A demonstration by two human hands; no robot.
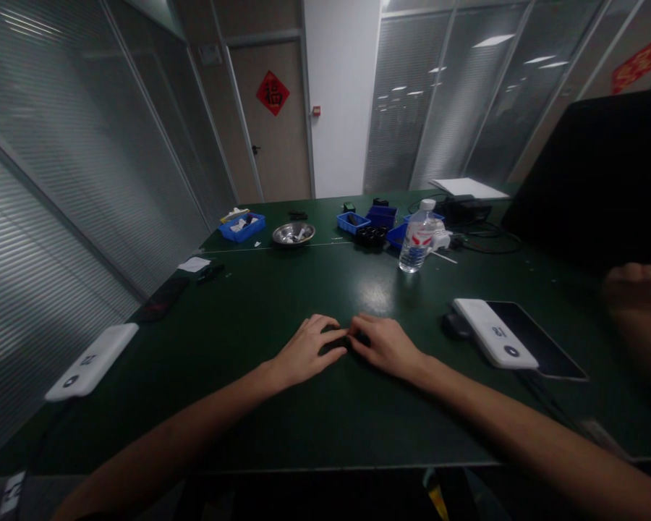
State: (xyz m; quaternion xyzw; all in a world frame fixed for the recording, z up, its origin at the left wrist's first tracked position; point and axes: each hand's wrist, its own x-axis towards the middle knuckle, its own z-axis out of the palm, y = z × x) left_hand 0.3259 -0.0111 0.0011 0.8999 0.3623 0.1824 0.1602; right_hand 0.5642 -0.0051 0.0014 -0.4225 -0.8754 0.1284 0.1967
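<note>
Left hand [307, 347]: low at the green tabletop [304, 427], thumb and fingers spread apart, index finger reaching toward the other hand.
Right hand [385, 344]: fingers curled down toward its thumb, their tips touching or nearly touching the left index fingertip.
Between the fingertips: no object shows; whether something small is pinched there, I can't make out.
Steady contact: best had, I'd judge, with both wrists resting on the tabletop and only light finger pressure.
Sight line: tilting the right knuckles back slightly should uncover the meeting point.
Plastic water bottle [417, 242]: upright beyond the right hand, well apart; forward swings should stay clear of it.
White power bank [495, 333]: right of the right hand, overlapping a dark tablet [545, 344]; sideways moves there are better kept small.
</note>
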